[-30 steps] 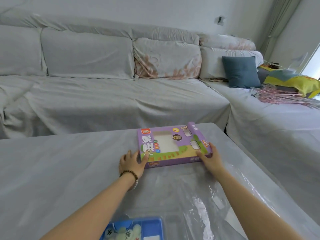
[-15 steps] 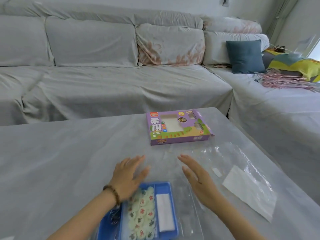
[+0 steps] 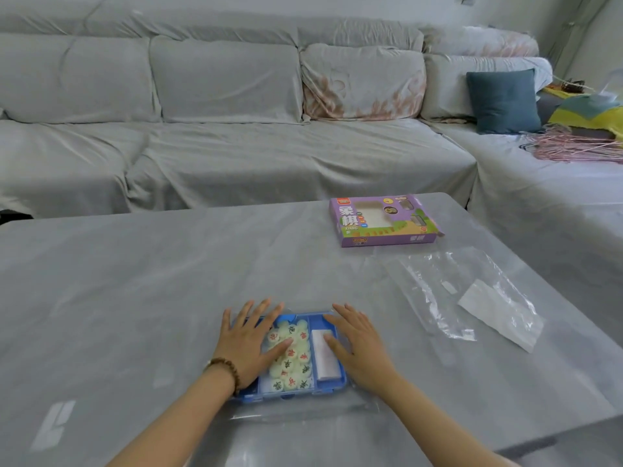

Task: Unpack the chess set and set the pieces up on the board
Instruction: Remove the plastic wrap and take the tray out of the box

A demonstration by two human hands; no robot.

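Observation:
A blue plastic case lies on the table in front of me, under a clear lid. Several round white chess pieces with red and dark characters fill its middle compartment. A folded white sheet lies in its right compartment. My left hand rests flat on the case's left part, fingers spread and straight. My right hand lies flat on the right part, its thumb over the white sheet. The purple cardboard box of the set sits farther back on the right.
A crumpled clear plastic bag with a white paper slip lies to the right of the case. The table has a grey cover. A grey covered sofa runs behind it and along the right side.
My hands left the purple box at the far side and came back to the blue case, where both now lie flat on it. The view has tilted down.

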